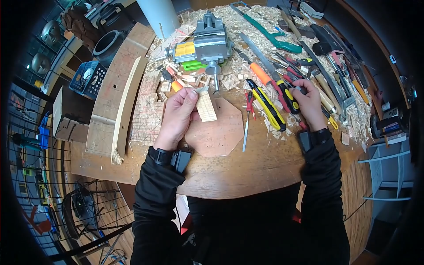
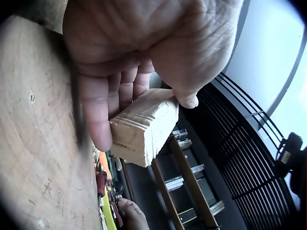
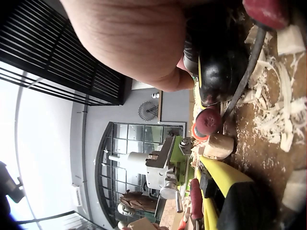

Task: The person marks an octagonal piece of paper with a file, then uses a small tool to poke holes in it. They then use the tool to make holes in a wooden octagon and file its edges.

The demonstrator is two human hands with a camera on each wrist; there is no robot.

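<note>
My left hand [image 1: 179,110] pinches a short pale wooden block [image 1: 206,108] between thumb and fingers, above an octagonal wooden board [image 1: 218,139]. Parallel grooves and pencil lines mark the block's faces; the left wrist view shows its layered end [image 2: 129,143]. On the right, my right hand [image 1: 309,104] is among the tools, its thumb and fingers curled about a dark handle [image 1: 302,90]. Beside the thumb lies a yellow and black handle [image 1: 288,97]. In the right wrist view the palm hides most of that grip. A yellow utility knife [image 1: 267,106] lies left of this hand.
A grey vise [image 1: 211,42] stands at the back amid wood shavings [image 1: 265,13]. A red-handled screwdriver [image 1: 249,101], a thin file [image 1: 245,136] and a green-handled saw [image 1: 287,46] lie nearby. Curved wooden pieces [image 1: 126,110] line the left side; the table's front edge [image 1: 238,194] is close.
</note>
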